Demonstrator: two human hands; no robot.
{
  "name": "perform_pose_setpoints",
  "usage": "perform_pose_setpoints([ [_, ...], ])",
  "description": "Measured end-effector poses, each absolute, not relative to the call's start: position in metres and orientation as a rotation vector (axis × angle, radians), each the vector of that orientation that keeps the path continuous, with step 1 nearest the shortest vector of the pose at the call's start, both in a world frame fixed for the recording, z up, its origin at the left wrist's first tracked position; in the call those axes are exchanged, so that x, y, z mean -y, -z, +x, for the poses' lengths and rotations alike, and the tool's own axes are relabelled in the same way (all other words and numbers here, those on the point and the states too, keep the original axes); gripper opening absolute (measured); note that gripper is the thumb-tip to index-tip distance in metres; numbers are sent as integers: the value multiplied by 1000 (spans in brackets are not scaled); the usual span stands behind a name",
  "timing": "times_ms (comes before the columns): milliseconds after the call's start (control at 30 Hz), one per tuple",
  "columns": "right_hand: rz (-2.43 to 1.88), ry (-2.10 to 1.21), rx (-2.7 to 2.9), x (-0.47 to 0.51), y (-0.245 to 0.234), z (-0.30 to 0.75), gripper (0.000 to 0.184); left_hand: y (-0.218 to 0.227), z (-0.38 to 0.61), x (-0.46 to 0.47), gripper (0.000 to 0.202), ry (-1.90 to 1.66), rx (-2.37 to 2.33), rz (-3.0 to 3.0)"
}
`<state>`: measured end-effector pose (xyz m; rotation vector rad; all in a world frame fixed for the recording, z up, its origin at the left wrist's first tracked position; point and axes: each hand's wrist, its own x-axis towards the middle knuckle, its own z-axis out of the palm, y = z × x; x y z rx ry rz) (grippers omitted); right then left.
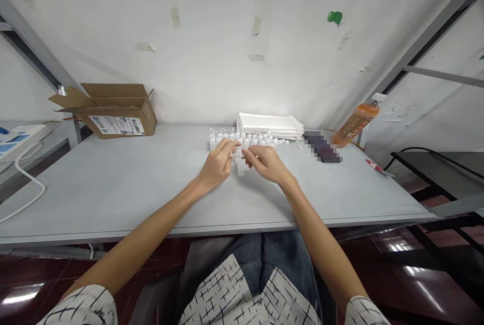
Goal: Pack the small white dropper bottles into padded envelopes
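Observation:
Both my hands meet over the middle of the table, fingertips close together. My left hand (217, 164) is closed in a pinch, thumb and forefinger at the top of a small white plastic piece. My right hand (266, 164) is also closed, its thumb and forefinger pinching at the same spot. Between and below the fingers show translucent white plastic pieces (241, 166), whose exact shape I cannot make out. Just behind the hands stand several small white plastic bottles (260, 140) in rows, some with thin looped strips at their tops. The fingers hide some of them.
Behind the bottles lies a stack of white sheets or flat packs (270, 123). An open cardboard box (117, 115) stands at the back left. A blurred dark phone-like object (323, 147) and an orange drink bottle (357, 122) are on the right. A white cable (32, 178) crosses the table's left side.

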<state>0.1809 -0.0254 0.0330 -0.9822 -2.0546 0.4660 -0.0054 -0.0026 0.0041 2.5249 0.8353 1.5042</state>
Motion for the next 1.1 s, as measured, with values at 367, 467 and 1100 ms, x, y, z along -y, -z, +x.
perform_pose_setpoints([
  [367, -975, -571, 1965, 22, -27, 177, 25, 0, -5, 0, 32, -1486, -883, 2500],
  [467, -1017, -567, 2028, 23, -29, 177, 37, 0, -5, 1, 34, -1478, -873, 2510],
  [1100, -971, -807, 1798, 27, -35, 178, 38, -11, -7, 8, 30, -1309, -950, 2480],
])
